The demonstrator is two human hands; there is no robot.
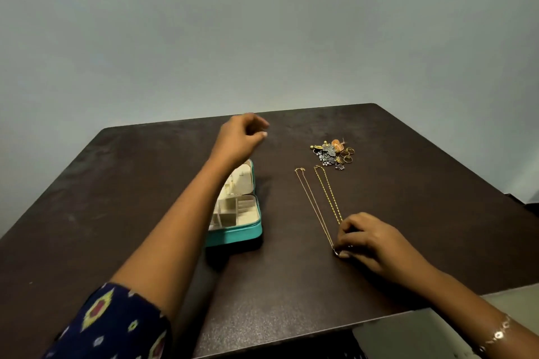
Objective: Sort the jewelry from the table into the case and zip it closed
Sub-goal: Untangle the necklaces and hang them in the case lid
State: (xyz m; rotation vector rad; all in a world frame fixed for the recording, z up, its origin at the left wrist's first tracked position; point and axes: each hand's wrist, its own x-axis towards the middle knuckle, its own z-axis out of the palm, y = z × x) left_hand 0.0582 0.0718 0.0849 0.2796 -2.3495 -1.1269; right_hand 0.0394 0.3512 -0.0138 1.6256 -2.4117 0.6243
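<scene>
A teal jewelry case [236,237] lies open on the dark table [116,183], its cream compartments partly hidden by my left forearm. My left hand [243,132] hovers beyond the case with fingers loosely curled and holds nothing that I can see. Two thin gold chains [318,198] lie stretched out side by side to the right of the case. My right hand [363,237] pinches the near end of the chains against the table. A small pile of earrings and rings [334,153] sits beyond the chains.
The table's near edge runs diagonally at the lower right, with a pale floor [437,326] beyond it. A plain grey wall [262,23] stands behind the table. My right wrist wears a bracelet [495,335].
</scene>
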